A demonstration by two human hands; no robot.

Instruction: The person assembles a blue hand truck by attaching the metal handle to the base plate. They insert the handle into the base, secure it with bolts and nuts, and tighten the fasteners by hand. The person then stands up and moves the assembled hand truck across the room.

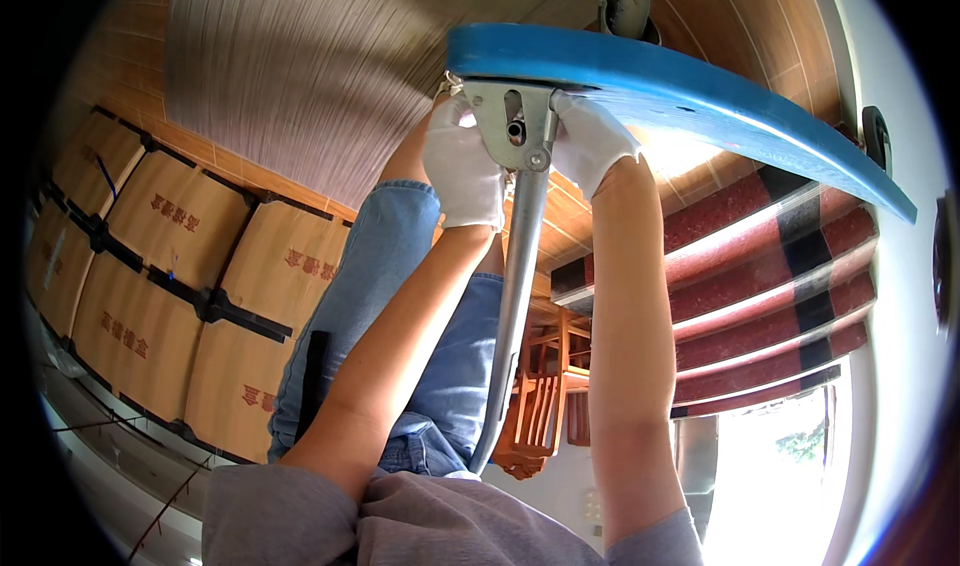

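A blue platform trolley (pixel 690 76) stretches across the top right, with casters showing along its far side. A grey metal hinge bracket (pixel 491 118) sits at its near left end, and from it a bent silver handle tube (pixel 524 236) runs down to my lap. My left hand (pixel 465 161), in a white glove, is closed at the bracket's left edge; its fingertips are partly hidden. On the other side, my right hand (pixel 592 144), gloved too, is closed where the bracket meets the deck, its fingers mostly hidden behind the metal.
Stacked brown cartons (pixel 170 211) with black-edged corners stand at the left. Dark red steps (pixel 760 266) rise at the right beside a white wall (pixel 900 286). A wooden chair (pixel 540 406) is behind my right forearm. My jeans-clad legs (pixel 375 256) are close to the tube.
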